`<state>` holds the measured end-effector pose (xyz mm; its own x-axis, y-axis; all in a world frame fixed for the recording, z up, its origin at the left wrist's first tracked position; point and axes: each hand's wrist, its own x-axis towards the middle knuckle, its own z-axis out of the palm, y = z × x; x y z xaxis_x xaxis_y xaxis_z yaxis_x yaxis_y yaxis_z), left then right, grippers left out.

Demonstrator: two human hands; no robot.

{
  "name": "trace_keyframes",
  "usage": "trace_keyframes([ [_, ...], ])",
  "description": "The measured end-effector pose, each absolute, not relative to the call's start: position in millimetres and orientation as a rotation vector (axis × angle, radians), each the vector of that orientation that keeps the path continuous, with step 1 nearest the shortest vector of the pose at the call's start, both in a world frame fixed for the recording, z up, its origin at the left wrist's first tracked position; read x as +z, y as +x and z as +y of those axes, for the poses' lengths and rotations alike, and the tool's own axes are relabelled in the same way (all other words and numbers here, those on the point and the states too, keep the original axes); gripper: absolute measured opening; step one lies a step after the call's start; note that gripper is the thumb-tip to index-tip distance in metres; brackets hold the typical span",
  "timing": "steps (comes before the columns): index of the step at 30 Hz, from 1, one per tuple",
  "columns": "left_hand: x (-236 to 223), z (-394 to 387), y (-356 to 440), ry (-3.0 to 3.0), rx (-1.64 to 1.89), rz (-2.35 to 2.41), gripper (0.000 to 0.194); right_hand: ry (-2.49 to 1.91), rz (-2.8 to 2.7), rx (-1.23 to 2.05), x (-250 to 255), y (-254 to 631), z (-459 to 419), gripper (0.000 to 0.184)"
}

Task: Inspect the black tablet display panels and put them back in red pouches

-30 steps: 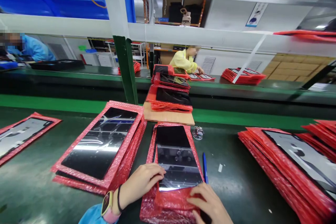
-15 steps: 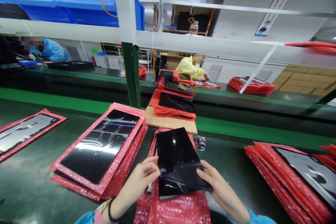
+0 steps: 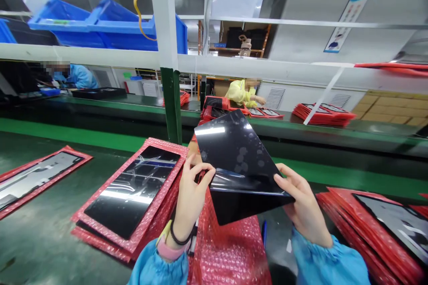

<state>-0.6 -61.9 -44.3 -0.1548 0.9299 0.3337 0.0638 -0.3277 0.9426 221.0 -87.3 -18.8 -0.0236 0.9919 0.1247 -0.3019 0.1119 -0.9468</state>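
Observation:
A glossy black screen panel [image 3: 239, 156] is held up and tilted in front of me, with light reflections and several round smudges on its face. My right hand [image 3: 301, 196] grips its right edge, thumb on the face and fingers behind. At its left edge, my left hand [image 3: 194, 191] pinches with thumb and forefinger, the other fingers curled. Below the panel lies a red bubble-wrap sleeve [image 3: 230, 254] on the green bench. To the left, another black screen panel [image 3: 133, 191] lies on a pile of red bubble-wrap sleeves [image 3: 154, 222].
Red sleeves with grey-backed panels [image 3: 394, 222] are stacked at right; another grey-backed panel [image 3: 40, 178] lies far left. A green post [image 3: 171, 107] stands ahead. Blue bins [image 3: 110, 26] sit on the shelf above. Two people work across the bench. A blue pen [image 3: 264, 233] lies near the sleeve.
Both hands have raised the black screen panel off the red sleeve and tilted it, so its face catches the ceiling light. My view has tipped slightly upward.

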Motion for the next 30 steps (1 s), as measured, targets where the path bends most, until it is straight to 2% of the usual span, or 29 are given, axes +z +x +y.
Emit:
trace_keyframes([
  [8, -12.4, -40.6, 13.0, 1.105, 1.629, 0.831, 0.018, -0.776, -0.879, 1.27, -19.2, 219.0, -63.3, 0.026],
  [11, 0.4, -38.7, 25.5, 1.03, 1.675, 0.779, 0.023, -0.733, -0.748, 1.217, -15.6, 215.8, -67.1, 0.05],
  [13, 3.6, -39.5, 34.4, 0.971, 1.775, 0.767, 0.023, -0.729, -0.752, 1.159, -13.6, 208.8, -76.4, 0.054],
  [15, 2.0, -42.1, 42.7, 0.881, 1.894, 0.763, 0.02, -0.772, -0.872, 1.094, -14.9, 198.4, -86.5, 0.059],
  [20, -16.1, -51.2, 53.1, 0.728, 2.004, 0.698, 0.011, -0.945, -1.189, 0.995, -31.7, 173.5, -95.6, 0.097],
  [25, -33.5, -54.2, 49.7, 0.678, 2.229, 0.701, 0.01, -1.129, -1.348, 0.84, -41.1, 160.5, -88.2, 0.107],
  [30, -34.1, -57.1, 45.4, 0.722, 2.298, 0.747, 0.013, -1.119, -1.338, 0.868, -40.0, 155.0, -81.9, 0.115],
])
